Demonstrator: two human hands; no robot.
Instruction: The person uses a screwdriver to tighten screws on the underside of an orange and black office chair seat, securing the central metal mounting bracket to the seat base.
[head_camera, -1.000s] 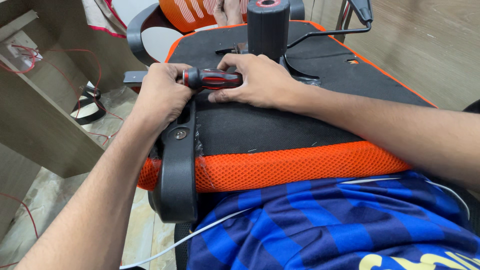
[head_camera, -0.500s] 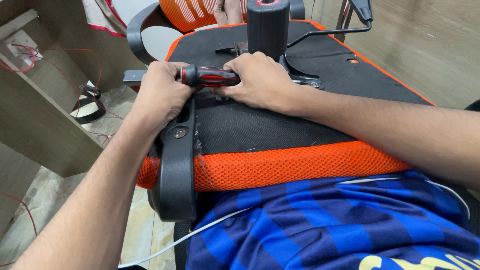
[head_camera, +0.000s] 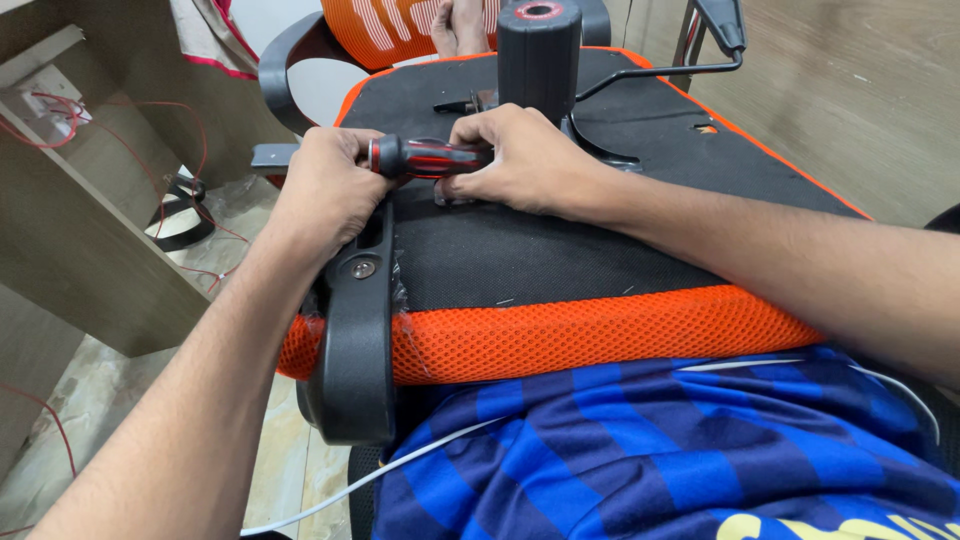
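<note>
Little has changed: the left hand stays clamped on the screwdriver, lying across the far seat; the right hand still pinches its tip end, so the work holds steady

A makeshift furniture-assembly workshop: an upturned office chair seat with orange mesh edging fills the frame's centre, a wooden shelf unit strung with loose red wires stands at upper left, and a dusty stone floor shows at lower left.
</note>
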